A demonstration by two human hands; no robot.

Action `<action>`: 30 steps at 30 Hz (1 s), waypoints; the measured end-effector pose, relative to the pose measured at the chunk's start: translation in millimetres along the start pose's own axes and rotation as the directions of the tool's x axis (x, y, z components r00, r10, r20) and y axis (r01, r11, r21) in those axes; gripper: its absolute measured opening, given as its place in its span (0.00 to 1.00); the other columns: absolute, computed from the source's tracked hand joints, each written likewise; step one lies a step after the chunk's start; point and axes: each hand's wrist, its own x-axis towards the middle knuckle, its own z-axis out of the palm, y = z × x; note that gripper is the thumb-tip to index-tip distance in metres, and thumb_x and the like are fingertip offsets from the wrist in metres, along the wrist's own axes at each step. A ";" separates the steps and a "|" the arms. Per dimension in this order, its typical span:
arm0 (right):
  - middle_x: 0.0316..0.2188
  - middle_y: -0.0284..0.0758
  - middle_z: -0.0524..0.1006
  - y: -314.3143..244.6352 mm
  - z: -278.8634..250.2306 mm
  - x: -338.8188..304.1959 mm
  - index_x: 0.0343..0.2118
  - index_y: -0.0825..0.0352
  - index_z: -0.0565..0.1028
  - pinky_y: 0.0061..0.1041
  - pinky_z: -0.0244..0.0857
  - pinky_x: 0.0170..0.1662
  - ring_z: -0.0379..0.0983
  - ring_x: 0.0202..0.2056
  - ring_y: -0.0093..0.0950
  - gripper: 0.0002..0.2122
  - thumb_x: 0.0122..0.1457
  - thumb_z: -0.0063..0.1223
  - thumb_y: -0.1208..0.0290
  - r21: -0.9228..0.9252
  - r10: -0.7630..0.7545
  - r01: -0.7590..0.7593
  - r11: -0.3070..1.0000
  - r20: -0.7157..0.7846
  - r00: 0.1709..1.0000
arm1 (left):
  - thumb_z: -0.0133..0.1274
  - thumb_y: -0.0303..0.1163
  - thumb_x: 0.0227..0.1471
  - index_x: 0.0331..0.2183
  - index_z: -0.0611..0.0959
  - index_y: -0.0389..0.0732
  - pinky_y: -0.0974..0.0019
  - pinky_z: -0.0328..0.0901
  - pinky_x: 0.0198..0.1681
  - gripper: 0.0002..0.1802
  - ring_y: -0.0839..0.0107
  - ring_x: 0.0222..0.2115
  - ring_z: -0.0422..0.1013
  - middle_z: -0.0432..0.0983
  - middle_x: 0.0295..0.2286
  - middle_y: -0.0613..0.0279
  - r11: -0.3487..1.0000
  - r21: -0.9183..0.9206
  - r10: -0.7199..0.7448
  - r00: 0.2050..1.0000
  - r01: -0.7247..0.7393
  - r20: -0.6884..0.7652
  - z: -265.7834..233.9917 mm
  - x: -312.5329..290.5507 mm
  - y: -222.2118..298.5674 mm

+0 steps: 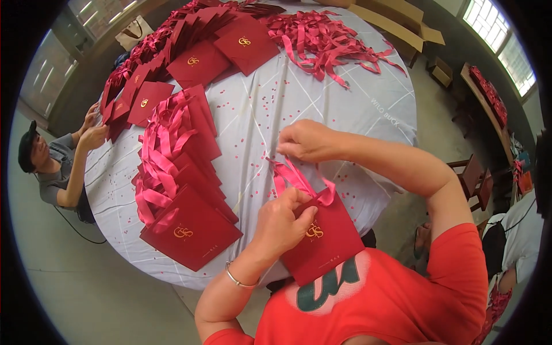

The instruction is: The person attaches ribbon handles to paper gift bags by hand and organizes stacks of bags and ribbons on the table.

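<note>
Apparently, a pink ribbon (294, 175) was being fitted as the handle of a red bag (330, 241), held at the near edge of the worktop (356, 103). The bag's top was pinched by the nearly closed left hand (286, 221); the right hand (307, 141) was curled at the ribbon, its grip unconfirmed. Next, a steady hold and even pull were judged necessary. Ribbon ends were partly hidden; the worktop's far edge was cut off.

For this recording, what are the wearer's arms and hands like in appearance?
Both the left hand and right hand are ungloved. A thin, silvery bangle circles the left wrist; short red sleeves cover the upper arms.
</note>
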 end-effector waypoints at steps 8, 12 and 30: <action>0.30 0.46 0.78 9.1 23.8 14.6 0.31 0.68 0.78 0.40 0.67 0.39 0.74 0.36 0.47 0.12 0.59 0.51 0.63 -0.102 -0.105 0.087 0.991 -0.182 0.978 | 0.61 0.26 0.49 0.31 0.76 0.34 0.71 0.66 0.26 0.10 0.79 0.24 0.75 0.80 0.22 0.60 0.999 0.044 0.006 0.999 -0.005 -0.034 -1.0 2.6 2.9; 0.30 0.45 0.78 11.7 26.8 16.1 0.31 0.68 0.78 0.40 0.67 0.39 0.74 0.35 0.46 0.12 0.59 0.51 0.63 -0.087 -0.087 0.069 0.994 -0.228 0.970 | 0.61 0.26 0.50 0.30 0.76 0.35 0.72 0.65 0.25 0.09 0.81 0.23 0.74 0.80 0.20 0.62 0.996 0.070 0.048 0.998 -0.045 -0.042 0.2 3.5 3.4; 0.17 0.31 0.76 -0.9 3.9 -75.8 0.20 0.71 0.79 0.22 0.62 0.23 0.69 0.20 0.18 0.15 0.52 0.62 0.62 0.397 0.364 -0.351 0.848 0.047 0.930 | 0.57 0.32 0.49 0.35 0.79 0.38 0.58 0.69 0.33 0.11 0.57 0.29 0.78 0.81 0.26 0.52 0.992 -0.058 -0.110 0.993 0.113 0.050 -2.7 7.5 -0.7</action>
